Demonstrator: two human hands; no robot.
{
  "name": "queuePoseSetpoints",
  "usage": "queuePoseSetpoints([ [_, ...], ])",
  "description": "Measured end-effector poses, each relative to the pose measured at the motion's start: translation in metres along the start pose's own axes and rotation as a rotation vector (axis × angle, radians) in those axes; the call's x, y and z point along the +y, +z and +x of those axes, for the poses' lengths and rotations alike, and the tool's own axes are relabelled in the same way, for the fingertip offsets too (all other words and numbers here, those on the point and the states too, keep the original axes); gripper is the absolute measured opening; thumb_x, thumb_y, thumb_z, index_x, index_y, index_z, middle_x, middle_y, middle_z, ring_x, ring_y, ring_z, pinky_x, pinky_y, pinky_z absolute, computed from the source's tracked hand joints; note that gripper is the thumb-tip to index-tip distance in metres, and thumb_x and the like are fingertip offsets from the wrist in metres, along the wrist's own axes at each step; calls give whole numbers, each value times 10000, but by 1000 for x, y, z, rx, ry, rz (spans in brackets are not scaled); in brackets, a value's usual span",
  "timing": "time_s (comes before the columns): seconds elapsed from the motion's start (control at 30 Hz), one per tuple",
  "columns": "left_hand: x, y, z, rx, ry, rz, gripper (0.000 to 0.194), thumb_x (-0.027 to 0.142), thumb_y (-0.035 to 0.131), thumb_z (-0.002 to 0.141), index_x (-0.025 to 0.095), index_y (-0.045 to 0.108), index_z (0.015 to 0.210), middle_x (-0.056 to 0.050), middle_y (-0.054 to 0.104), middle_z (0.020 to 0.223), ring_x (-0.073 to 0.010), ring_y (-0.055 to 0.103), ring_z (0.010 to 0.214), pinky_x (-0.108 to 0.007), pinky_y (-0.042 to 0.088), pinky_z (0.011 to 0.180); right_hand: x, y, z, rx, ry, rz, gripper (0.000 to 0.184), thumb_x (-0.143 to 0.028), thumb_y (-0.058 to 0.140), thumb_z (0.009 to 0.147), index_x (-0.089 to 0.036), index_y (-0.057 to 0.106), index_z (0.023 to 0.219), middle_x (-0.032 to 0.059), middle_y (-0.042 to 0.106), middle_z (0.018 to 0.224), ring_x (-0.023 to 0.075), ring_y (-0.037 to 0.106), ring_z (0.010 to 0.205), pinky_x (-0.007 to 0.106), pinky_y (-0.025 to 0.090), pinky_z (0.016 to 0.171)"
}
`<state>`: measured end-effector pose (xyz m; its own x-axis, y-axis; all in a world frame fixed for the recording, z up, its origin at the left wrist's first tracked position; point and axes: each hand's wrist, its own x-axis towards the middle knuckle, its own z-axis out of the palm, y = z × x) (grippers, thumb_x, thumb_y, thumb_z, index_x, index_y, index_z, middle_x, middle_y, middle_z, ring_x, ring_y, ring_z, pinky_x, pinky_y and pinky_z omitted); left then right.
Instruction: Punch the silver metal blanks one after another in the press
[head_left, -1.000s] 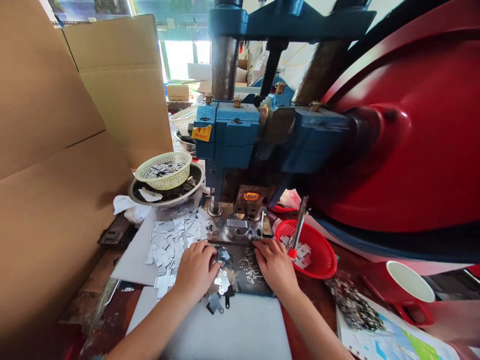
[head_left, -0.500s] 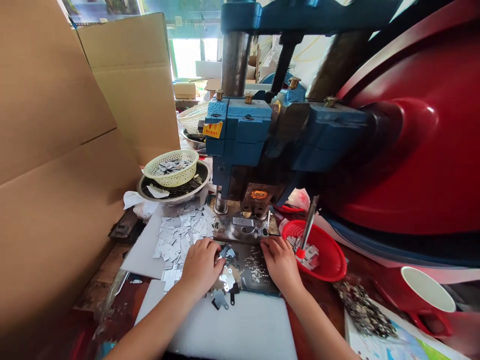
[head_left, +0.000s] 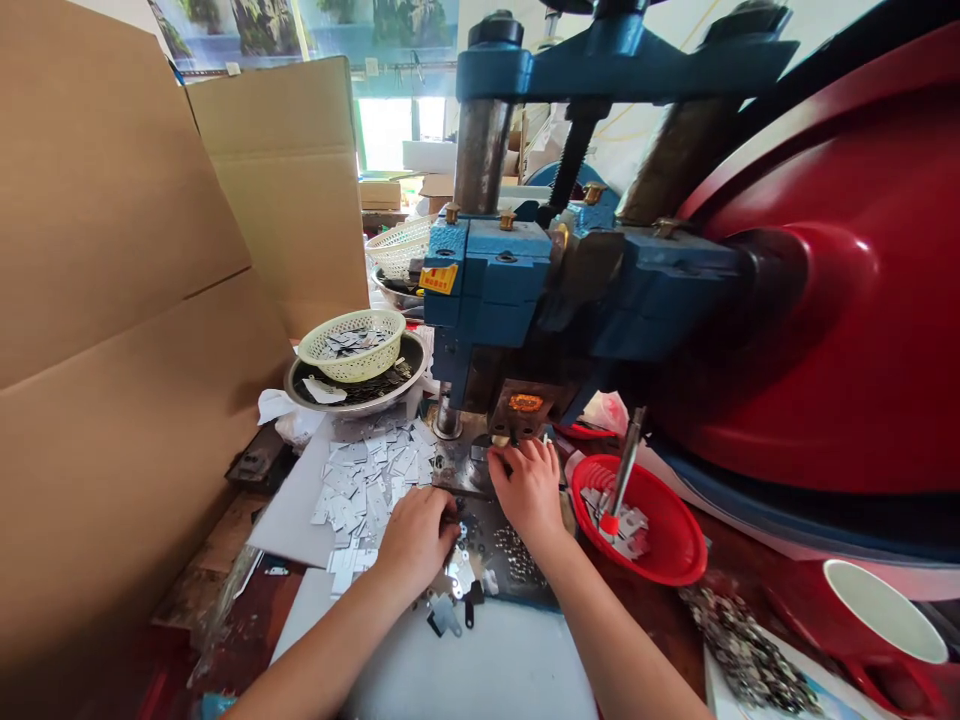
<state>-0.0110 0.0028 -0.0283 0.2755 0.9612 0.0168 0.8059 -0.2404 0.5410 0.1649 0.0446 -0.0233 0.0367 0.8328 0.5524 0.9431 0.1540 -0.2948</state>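
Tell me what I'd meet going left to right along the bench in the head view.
Brown cardboard sheet → pile of small silver metal plates → left hand → right hand → red plastic bowl → white paper cup.

Dark wood bench (head_left: 225, 610) carries blue press (head_left: 517, 300) at 12 o'clock. White sheet (head_left: 292, 500) w/ loose metal blanks (head_left: 367, 480) at 10, steel bowl (head_left: 352, 385) at 11, red dish (head_left: 660, 530) at 3, white cup (head_left: 885, 610) and red flywheel (head_left: 847, 300) far right, white foam pad (head_left: 480, 670) at 6.
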Motion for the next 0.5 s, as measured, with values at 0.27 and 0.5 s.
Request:
queuePoseSetpoints([
  [0.27, 1, -7, 8, 59, 71, -232, 146, 214, 529, 845, 234, 668, 886, -21, 673, 907, -197, 596, 882, -326, 452, 808, 3, -15, -15, -55, -123, -27, 234, -325, 487, 893, -264, 658, 1041, 50, 659, 1052, 262, 485, 1109, 534, 234, 1035],
  [0.5, 10, -30, 42, 155, 78, -391, 181, 247, 503, 857, 225, 677, 905, -16, 668, 918, -187, 602, 874, -319, 473, 799, 6, -12, -13, -26, -85, 16, 253, -322, 460, 909, -224, 654, 1039, 65, 655, 1068, 248, 518, 1091, 502, 287, 1023],
])
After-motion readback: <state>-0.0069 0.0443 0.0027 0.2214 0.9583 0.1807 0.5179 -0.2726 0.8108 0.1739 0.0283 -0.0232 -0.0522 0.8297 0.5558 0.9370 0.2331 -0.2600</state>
